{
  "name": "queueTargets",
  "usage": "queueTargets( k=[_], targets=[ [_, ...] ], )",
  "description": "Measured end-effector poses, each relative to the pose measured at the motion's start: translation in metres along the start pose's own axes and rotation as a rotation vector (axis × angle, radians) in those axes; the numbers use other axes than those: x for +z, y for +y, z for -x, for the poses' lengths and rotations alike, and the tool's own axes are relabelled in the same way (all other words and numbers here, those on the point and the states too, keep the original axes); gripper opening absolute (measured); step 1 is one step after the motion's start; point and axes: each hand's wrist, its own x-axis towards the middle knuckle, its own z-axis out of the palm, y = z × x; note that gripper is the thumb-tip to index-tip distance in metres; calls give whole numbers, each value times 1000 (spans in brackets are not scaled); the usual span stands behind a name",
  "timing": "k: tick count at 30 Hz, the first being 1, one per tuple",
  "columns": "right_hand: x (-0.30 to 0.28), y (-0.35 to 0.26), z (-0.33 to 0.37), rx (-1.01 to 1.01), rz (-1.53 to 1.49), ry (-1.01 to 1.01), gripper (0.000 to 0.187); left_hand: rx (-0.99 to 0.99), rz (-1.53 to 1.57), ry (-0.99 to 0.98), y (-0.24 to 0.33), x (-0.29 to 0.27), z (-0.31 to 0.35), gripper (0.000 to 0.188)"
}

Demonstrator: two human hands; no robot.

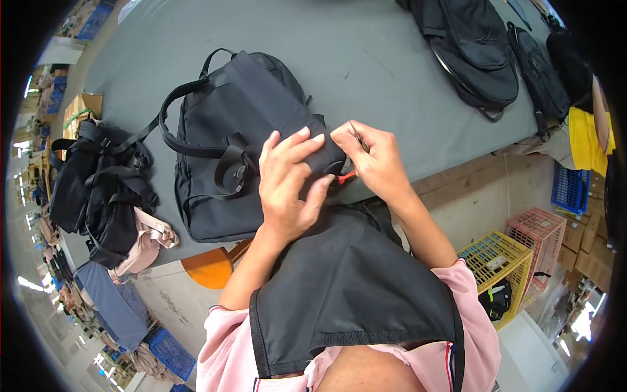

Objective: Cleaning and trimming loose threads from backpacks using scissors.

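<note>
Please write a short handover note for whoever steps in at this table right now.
Left hand: gripping a corner of the black backpack, fingers folded over the fabric.
Right hand: pinching a thin needle-like tool at that same corner; a small red-orange tool pokes out just beneath the hands.
The backpack lies flat on the grey table with its straps up. A pile of black bags sits at the left, and more black bags lie at the far right.
Done: cannot tell from the view.
Left: the corner is in hand, not set down.
</note>
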Motion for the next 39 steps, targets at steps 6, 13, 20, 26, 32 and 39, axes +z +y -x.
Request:
queueTargets(
  k=[6, 13, 20, 26, 32, 39],
  targets=[
    [-4, -13, 28, -363, 171, 243, 14, -504, 635, -84, -5, 7, 3, 24],
    [1, -1, 14, -502, 275, 231, 11, -465, 564, -195, -9, 6, 3, 26],
    [-10, 10, 34, -194, 190, 286, 28, -526, 755, -155, -10, 5, 5, 25],
    [-15, 3, 51, -294, 370, 260, 28, -500, 751, -212, -13, 7, 5, 25],
    [-11, 8, 46, -431, 427, 297, 25, -471, 614, -180, -11, 9, 3, 28],
    [-11, 4, 47, -600, 730, 352, 26, -473, 634, -184, -13, 10, 8, 29]
  ],
)
